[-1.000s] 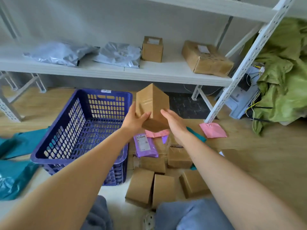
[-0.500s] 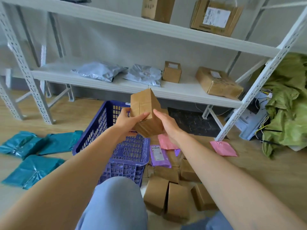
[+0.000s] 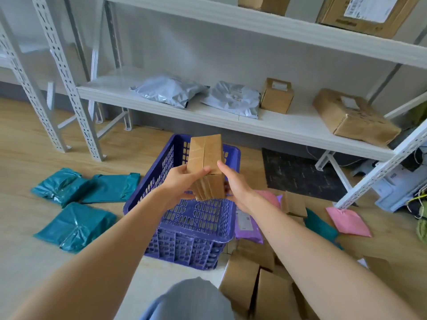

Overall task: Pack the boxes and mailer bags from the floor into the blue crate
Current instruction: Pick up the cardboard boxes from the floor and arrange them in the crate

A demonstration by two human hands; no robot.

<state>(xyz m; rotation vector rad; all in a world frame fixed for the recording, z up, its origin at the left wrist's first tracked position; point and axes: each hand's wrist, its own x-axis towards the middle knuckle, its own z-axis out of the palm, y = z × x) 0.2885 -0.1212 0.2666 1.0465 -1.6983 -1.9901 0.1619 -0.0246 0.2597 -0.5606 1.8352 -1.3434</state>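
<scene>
Holding a brown cardboard box (image 3: 205,165) in mid-air over the far half of the blue crate (image 3: 184,248), long axis tilted away from the body. Grasped on its left side by the left hand (image 3: 182,181), thumb across the taped face and fingers curled beneath; grasped on its right side by the right hand (image 3: 235,183), thumb on the upper edge, other fingers hidden behind the box. To place well: lower flat onto the crate bottom, tuck snugly into a far corner, and let go only on contact. Best kept square to the walls, leaving room for the other boxes (image 3: 240,280) beside the crate's right wall and for the purple mailer (image 3: 248,227), pink mailer (image 3: 346,221) and teal mailer bags (image 3: 76,225) lying on the floor (image 3: 27,139).
</scene>
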